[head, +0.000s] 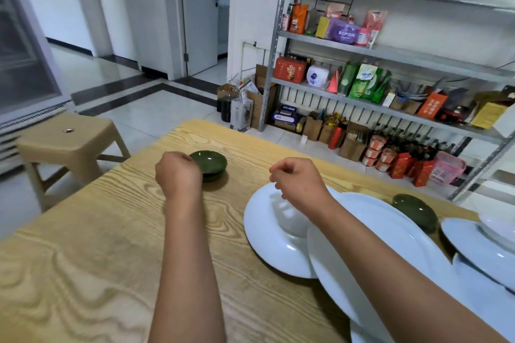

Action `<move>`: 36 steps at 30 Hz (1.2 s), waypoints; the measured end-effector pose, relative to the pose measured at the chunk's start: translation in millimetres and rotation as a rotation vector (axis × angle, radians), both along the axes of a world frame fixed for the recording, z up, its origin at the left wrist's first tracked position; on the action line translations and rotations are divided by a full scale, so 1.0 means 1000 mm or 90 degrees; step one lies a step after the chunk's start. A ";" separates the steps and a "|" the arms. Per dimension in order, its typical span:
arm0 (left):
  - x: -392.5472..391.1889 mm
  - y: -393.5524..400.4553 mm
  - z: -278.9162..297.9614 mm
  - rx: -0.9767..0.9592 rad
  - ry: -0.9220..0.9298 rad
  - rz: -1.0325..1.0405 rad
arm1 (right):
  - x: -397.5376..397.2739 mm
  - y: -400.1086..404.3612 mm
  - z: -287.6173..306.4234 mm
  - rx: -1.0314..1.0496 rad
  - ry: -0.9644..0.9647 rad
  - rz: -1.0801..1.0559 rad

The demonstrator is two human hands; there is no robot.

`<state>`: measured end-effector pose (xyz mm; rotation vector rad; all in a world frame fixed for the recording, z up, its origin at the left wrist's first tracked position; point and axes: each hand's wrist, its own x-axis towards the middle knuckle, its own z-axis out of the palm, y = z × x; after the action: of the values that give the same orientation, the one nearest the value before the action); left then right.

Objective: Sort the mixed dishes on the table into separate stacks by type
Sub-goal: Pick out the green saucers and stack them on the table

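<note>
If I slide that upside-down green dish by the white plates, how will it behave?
The upside-down green dish looks glazed, so probably rigid, breakable and slippery. Resting rim-down, it should slide on the wooden table, not roll. It might knock the adjacent white plate.

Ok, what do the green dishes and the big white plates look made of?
Green dishes: probably glazed ceramic, glossy dark green with bright highlights; melamine is possible. White plates: likely glazed porcelain or ceramic, smooth, shiny and reflective. Table: light wood-grain surface, perhaps laminate.
</note>
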<state>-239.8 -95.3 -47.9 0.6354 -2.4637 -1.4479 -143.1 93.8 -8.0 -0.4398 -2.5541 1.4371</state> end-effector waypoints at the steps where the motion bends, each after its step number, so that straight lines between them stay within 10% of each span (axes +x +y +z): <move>1: -0.001 0.000 0.000 -0.012 -0.008 0.002 | 0.002 0.003 0.001 0.001 -0.001 0.000; 8: -0.002 0.020 0.020 -0.083 -0.001 -0.035 | 0.025 0.041 0.008 0.076 0.007 -0.033; 21: 0.074 0.161 0.060 -0.109 0.212 -0.494 | 0.090 0.201 -0.004 0.284 -0.039 -0.278; 36: 0.109 0.197 0.059 -0.178 0.296 -0.608 | 0.109 0.240 -0.018 0.409 -0.253 -0.091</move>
<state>-130.8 101.7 10.7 -0.9517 -2.5500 -1.2083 -34.0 334.1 -25.8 -0.8266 -3.0051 0.4543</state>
